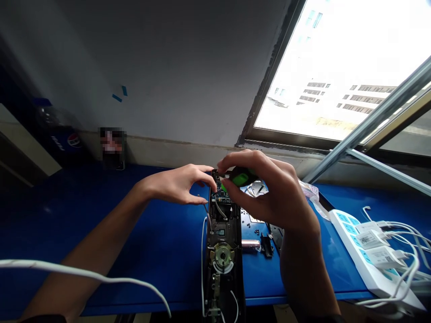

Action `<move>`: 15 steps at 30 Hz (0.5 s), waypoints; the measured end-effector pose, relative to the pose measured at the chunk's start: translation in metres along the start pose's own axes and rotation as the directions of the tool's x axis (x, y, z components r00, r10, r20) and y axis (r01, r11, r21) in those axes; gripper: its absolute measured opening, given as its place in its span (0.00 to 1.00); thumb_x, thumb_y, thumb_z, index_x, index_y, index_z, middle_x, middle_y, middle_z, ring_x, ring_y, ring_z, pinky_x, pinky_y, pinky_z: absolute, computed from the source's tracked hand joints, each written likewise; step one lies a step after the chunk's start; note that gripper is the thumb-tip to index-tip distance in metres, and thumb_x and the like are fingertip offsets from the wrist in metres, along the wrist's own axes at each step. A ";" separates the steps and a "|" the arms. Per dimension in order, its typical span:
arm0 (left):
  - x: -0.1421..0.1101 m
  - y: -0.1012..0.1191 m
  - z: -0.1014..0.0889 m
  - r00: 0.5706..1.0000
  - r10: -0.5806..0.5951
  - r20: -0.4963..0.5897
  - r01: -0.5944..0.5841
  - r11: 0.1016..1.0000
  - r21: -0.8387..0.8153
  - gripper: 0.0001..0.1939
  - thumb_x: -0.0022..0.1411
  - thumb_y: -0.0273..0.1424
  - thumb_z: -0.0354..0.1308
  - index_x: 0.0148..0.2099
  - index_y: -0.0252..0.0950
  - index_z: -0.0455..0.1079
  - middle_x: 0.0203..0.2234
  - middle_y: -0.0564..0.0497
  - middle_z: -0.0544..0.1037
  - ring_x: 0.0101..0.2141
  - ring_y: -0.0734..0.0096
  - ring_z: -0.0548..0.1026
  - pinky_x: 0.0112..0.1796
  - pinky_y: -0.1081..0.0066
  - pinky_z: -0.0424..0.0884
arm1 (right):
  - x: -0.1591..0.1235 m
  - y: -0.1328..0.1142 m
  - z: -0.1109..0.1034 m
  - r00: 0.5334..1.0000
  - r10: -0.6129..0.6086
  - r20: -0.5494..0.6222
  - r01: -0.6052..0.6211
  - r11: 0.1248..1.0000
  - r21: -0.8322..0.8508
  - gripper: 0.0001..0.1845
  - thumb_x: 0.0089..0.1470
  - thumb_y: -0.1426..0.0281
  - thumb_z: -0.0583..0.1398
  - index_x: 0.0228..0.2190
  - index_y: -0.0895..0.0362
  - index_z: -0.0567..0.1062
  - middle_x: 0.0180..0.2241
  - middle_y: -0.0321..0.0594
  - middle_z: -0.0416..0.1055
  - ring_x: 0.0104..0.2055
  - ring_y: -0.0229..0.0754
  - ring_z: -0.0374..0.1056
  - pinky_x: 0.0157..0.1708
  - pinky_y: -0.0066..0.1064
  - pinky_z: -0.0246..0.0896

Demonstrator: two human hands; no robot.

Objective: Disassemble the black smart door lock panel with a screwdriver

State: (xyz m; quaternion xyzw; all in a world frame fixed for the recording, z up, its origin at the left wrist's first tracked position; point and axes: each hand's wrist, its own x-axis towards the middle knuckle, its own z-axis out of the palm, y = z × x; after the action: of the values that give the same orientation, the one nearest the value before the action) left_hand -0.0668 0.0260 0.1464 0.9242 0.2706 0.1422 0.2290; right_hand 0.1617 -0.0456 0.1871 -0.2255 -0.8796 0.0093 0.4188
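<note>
One black housing [229, 231], opened, is laid across the near edge of the blue tabletop [161, 251]; a white power strip [362, 260] is set toward the right edge; a pinkish cylinder [251, 245] is placed just beside the housing; a green-and-black screwdriver [240, 179] is gripped by the right hand [271, 193] over the housing's far end; the left hand [178, 184] is held at that end's left side, its grip indeterminable; one bottle [63, 139] is stood by the far left corner.
</note>
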 end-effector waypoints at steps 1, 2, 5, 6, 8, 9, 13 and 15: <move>0.000 0.000 0.000 1.000 0.006 -0.002 -0.006 1.000 0.000 0.14 0.61 0.32 0.66 0.50 0.41 0.79 0.56 0.46 0.75 0.50 0.60 0.77 0.48 0.68 0.75 | 0.000 -0.001 -0.001 1.000 0.000 0.015 0.000 1.000 0.007 0.13 0.63 0.76 0.59 0.48 0.53 0.73 0.43 0.39 0.78 0.41 0.38 0.75 0.41 0.30 0.72; 0.000 0.000 0.000 1.000 0.011 0.001 -0.011 1.000 -0.003 0.14 0.61 0.32 0.66 0.49 0.40 0.79 0.55 0.46 0.75 0.49 0.60 0.77 0.48 0.68 0.75 | -0.001 -0.001 -0.002 1.000 0.000 0.016 0.000 1.000 -0.011 0.13 0.62 0.75 0.60 0.48 0.53 0.73 0.44 0.39 0.78 0.41 0.38 0.75 0.41 0.31 0.72; 0.001 0.000 0.000 1.000 0.018 0.019 -0.018 1.000 -0.015 0.14 0.61 0.31 0.65 0.50 0.40 0.78 0.53 0.46 0.77 0.47 0.62 0.78 0.47 0.68 0.75 | -0.003 0.001 -0.001 0.998 0.000 -0.060 -0.010 0.986 -0.165 0.09 0.58 0.73 0.66 0.41 0.54 0.75 0.35 0.38 0.77 0.33 0.37 0.71 0.31 0.30 0.67; 0.002 0.000 0.000 1.000 0.022 0.020 -0.022 1.000 -0.020 0.14 0.61 0.31 0.65 0.50 0.40 0.79 0.53 0.46 0.77 0.47 0.62 0.79 0.47 0.68 0.75 | -0.003 0.001 0.000 0.995 -0.005 -0.097 -0.016 0.977 -0.214 0.07 0.57 0.72 0.67 0.38 0.54 0.75 0.32 0.37 0.75 0.30 0.36 0.68 0.28 0.30 0.64; 0.002 0.000 -0.001 0.999 0.037 0.011 -0.037 0.999 -0.033 0.14 0.61 0.30 0.65 0.50 0.39 0.79 0.51 0.46 0.78 0.46 0.62 0.79 0.47 0.68 0.75 | -0.004 0.001 0.004 0.991 -0.021 -0.132 -0.015 0.965 -0.263 0.06 0.57 0.72 0.67 0.34 0.54 0.74 0.29 0.35 0.73 0.27 0.35 0.64 0.25 0.30 0.60; 0.002 0.001 -0.001 0.999 0.044 0.010 -0.044 0.998 -0.042 0.13 0.60 0.30 0.65 0.49 0.39 0.79 0.50 0.47 0.79 0.45 0.62 0.79 0.47 0.68 0.75 | -0.004 0.001 0.005 0.992 -0.022 -0.127 -0.011 0.967 -0.254 0.05 0.58 0.72 0.66 0.34 0.54 0.74 0.29 0.35 0.74 0.27 0.34 0.64 0.26 0.30 0.61; 0.001 0.001 0.001 0.999 0.037 0.001 -0.037 0.996 -0.084 0.13 0.60 0.28 0.66 0.48 0.39 0.79 0.52 0.47 0.79 0.47 0.62 0.80 0.49 0.68 0.76 | -0.003 -0.004 0.005 1.000 -0.013 -0.028 0.011 0.997 -0.078 0.06 0.63 0.76 0.60 0.41 0.54 0.74 0.35 0.36 0.76 0.31 0.34 0.68 0.31 0.30 0.65; 0.000 0.000 0.001 1.000 0.018 -0.007 -0.018 0.997 -0.073 0.14 0.60 0.29 0.66 0.49 0.39 0.79 0.58 0.46 0.76 0.50 0.60 0.79 0.51 0.66 0.76 | -0.002 -0.005 0.003 1.000 -0.013 0.015 0.012 1.000 0.004 0.10 0.62 0.77 0.58 0.43 0.55 0.74 0.38 0.38 0.76 0.35 0.36 0.70 0.34 0.31 0.68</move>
State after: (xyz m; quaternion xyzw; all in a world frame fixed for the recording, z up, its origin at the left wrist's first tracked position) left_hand -0.0661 0.0258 0.1451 0.9171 0.2576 0.1571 0.2605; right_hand 0.1587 -0.0508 0.1848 -0.2191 -0.8842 0.0102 0.4125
